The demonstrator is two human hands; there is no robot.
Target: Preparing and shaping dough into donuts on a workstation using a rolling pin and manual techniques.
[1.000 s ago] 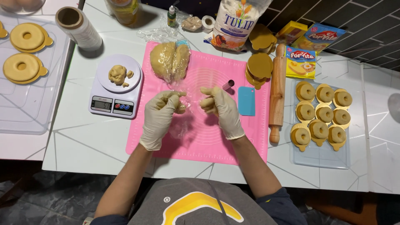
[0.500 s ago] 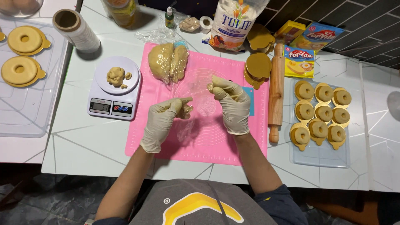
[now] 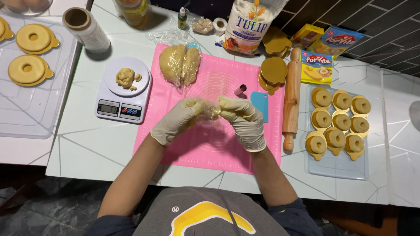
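Both gloved hands, left hand [image 3: 177, 123] and right hand [image 3: 243, 121], pinch a dough piece [image 3: 209, 109] in plastic wrap above the pink mat [image 3: 218, 148]. At three o'clock, a tray [image 3: 337, 168] holds nine finished rings; dough lump [image 3: 179, 64] waits at twelve.

head cam | above the person, facing straight down | mid-range over white table [image 3: 78, 144] | single view
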